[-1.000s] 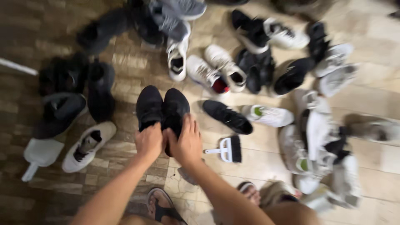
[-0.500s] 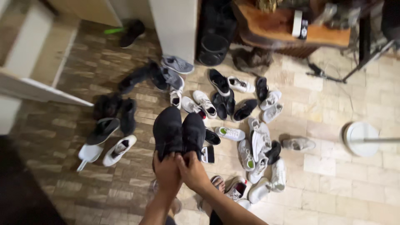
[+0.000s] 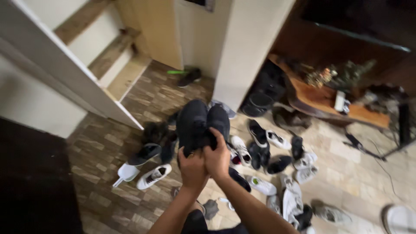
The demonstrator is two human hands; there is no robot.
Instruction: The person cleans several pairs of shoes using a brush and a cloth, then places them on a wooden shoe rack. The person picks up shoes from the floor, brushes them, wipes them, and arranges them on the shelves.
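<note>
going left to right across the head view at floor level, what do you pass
white dustpan → white sneaker → black shoes, gripped at the heels by the left hand and right hand → white shoe with green spot → grey sneaker

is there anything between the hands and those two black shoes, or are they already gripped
Nothing stands between them. The left hand and the right hand both grip the pair of black shoes at the heel end, lifted above the other shoes scattered on the floor.
</note>
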